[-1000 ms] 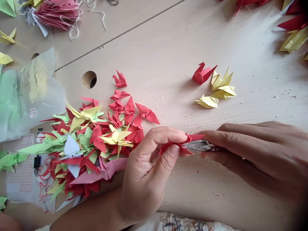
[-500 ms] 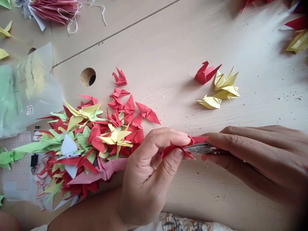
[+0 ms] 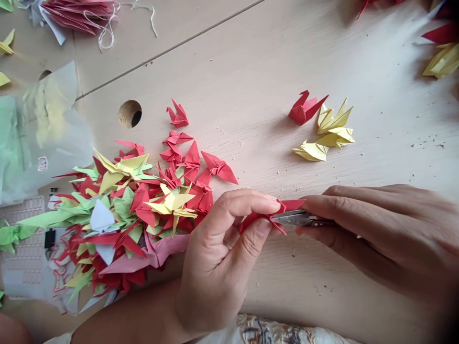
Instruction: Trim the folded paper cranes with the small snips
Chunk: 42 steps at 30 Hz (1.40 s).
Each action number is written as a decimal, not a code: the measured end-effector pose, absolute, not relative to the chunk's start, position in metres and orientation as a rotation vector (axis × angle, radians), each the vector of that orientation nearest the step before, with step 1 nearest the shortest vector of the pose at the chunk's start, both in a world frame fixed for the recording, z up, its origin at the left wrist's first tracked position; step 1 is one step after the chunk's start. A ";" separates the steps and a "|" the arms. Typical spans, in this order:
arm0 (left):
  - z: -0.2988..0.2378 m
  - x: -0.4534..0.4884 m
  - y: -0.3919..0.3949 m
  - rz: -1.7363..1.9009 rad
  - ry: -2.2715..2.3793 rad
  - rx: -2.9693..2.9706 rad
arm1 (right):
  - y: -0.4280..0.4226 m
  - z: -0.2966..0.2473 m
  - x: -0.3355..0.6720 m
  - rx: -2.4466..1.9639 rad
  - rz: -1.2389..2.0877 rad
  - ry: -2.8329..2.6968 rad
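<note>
My left hand (image 3: 229,253) pinches a red paper crane (image 3: 253,220) between thumb and forefinger; its points stick out to the right. In my right hand (image 3: 373,229) are small metal scissors (image 3: 292,218), their handles mostly hidden under the fingers. The blade tips touch the folded paper beside my left thumb. Left of my hands lies a heap of folded cranes (image 3: 143,205) in red, yellow, green, white and pink. Beyond my right hand, a red crane (image 3: 304,109) stands beside several yellow cranes (image 3: 335,126).
A plastic bag (image 3: 53,138) with green and yellow paper lies at the left. Bundled pink paper with string (image 3: 81,14) is at the top left. The wooden table has a round hole (image 3: 130,113) and scattered paper crumbs. More folded pieces (image 3: 442,59) lie at the right edge.
The scissors and right hand have shifted slightly left along with the held crane's points. The whole view has moved a little; the grips look the same.
</note>
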State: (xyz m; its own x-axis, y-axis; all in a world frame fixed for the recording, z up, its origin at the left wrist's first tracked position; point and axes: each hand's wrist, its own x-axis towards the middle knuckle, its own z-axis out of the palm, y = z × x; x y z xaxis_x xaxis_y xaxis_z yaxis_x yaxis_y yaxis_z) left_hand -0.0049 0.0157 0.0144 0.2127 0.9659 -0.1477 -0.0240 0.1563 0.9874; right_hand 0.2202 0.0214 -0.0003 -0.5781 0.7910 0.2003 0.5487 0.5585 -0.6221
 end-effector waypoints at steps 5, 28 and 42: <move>0.015 -0.007 0.014 0.967 1.092 1.168 | 0.024 0.002 0.219 -1.066 0.607 -2.342; 0.012 -0.006 0.013 0.963 1.097 1.126 | 0.023 0.001 0.226 -1.101 0.611 -2.352; 0.013 -0.005 0.013 0.962 1.120 1.118 | 0.025 0.002 0.223 -1.095 0.627 -2.357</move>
